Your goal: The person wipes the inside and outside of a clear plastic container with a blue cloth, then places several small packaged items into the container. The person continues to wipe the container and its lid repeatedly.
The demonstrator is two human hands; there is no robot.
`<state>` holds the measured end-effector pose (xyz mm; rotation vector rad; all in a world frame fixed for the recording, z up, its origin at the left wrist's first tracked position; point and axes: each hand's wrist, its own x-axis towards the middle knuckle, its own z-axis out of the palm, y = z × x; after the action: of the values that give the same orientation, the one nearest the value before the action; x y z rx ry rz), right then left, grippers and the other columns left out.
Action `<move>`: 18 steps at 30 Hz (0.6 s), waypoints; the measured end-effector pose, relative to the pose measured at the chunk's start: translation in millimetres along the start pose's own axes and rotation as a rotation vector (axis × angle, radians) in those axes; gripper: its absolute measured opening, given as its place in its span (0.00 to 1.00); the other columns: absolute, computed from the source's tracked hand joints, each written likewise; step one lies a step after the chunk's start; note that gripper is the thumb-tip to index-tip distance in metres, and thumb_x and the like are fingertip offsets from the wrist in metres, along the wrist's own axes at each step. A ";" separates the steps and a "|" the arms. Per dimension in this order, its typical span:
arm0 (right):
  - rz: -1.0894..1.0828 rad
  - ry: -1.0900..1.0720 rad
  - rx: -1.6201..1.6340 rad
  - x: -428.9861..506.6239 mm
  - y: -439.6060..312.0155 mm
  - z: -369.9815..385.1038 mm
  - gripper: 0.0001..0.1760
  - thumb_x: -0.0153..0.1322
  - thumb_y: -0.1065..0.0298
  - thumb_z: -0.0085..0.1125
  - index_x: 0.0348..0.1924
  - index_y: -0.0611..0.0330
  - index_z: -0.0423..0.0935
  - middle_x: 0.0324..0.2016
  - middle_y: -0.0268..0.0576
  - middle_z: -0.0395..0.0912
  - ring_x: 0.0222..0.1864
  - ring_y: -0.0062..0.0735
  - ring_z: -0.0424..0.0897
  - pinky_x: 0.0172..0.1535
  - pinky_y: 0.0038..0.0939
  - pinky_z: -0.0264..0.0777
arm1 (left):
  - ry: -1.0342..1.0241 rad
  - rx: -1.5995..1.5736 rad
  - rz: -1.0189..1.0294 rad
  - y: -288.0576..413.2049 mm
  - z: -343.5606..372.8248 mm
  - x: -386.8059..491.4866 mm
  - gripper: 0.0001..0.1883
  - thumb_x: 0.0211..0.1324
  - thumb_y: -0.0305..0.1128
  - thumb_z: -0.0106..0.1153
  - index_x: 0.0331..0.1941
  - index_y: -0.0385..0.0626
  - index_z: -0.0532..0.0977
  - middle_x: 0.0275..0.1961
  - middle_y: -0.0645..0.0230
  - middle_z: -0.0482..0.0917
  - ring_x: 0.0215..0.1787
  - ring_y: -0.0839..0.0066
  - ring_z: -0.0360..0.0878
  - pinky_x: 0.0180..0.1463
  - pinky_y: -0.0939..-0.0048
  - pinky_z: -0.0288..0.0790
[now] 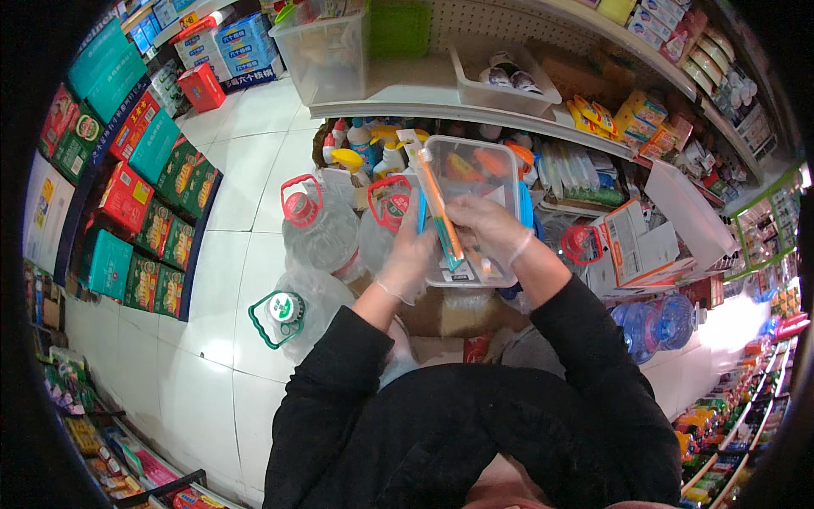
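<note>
Both my hands wear thin clear gloves and meet over a clear plastic bin (509, 273). A packaged orange toothbrush (435, 184), with a teal lower end to its pack, lies slanted between them. My left hand (407, 257) grips near the pack's left edge, and a narrow blue item (421, 211), perhaps another toothbrush, stands up from its fingers. At the pack's right edge, my right hand (489, 226) pinches it; some of these fingertips are hidden. Inside the bin are orange items (463, 167) and small packs, partly covered by my hands.
Large water jugs with red handles (318, 223) and one with a green handle (283, 315) stand at left. Above is a shelf edge (407, 109) with a clear tub (467, 95). Spray bottles (389, 159) crowd beneath. An opened carton (642, 248) and blue bottles (655, 324) are at right.
</note>
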<state>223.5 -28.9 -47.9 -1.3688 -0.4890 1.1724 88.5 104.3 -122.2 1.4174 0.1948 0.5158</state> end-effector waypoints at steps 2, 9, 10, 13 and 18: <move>-0.025 0.023 -0.064 14.5 -11.4 10.5 0.22 0.78 0.57 0.67 0.59 0.61 0.78 0.44 0.36 0.82 0.44 0.23 0.81 0.51 0.29 0.76 | -0.001 0.070 0.060 -0.3 -2.2 2.9 0.42 0.69 0.28 0.52 0.84 0.41 0.47 0.67 0.59 0.74 0.64 0.71 0.74 0.67 0.69 0.71; -0.158 0.159 -0.228 55.1 -8.5 0.5 0.26 0.69 0.62 0.75 0.55 0.66 0.78 0.43 0.41 0.83 0.42 0.28 0.83 0.48 0.33 0.77 | 0.006 0.038 -0.062 16.3 2.3 1.7 0.43 0.68 0.30 0.53 0.83 0.38 0.48 0.58 0.61 0.77 0.53 0.73 0.76 0.59 0.71 0.72; -0.172 0.157 -0.267 55.6 -8.9 -1.2 0.28 0.67 0.63 0.77 0.55 0.68 0.78 0.44 0.44 0.84 0.42 0.31 0.84 0.47 0.35 0.78 | 0.011 0.018 -0.069 10.2 1.4 2.8 0.43 0.68 0.30 0.53 0.83 0.38 0.48 0.56 0.61 0.77 0.52 0.74 0.75 0.58 0.72 0.72; -0.282 0.202 -0.322 38.3 -17.8 2.1 0.27 0.66 0.65 0.77 0.54 0.67 0.79 0.43 0.43 0.84 0.41 0.30 0.84 0.46 0.33 0.78 | 0.004 -0.046 -0.102 6.3 -0.8 2.0 0.42 0.70 0.34 0.54 0.83 0.41 0.50 0.67 0.61 0.72 0.62 0.72 0.72 0.68 0.70 0.67; -0.448 0.299 -0.171 2.6 -25.7 -18.1 0.28 0.62 0.77 0.67 0.58 0.67 0.79 0.44 0.42 0.84 0.43 0.30 0.85 0.48 0.32 0.79 | 0.020 -0.078 -0.176 10.8 4.4 3.1 0.41 0.70 0.35 0.54 0.83 0.44 0.52 0.68 0.64 0.72 0.64 0.72 0.71 0.69 0.67 0.68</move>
<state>249.0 -30.4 -29.3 -1.4552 -0.6487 0.5614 90.7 102.6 -110.5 1.3056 0.3101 0.3883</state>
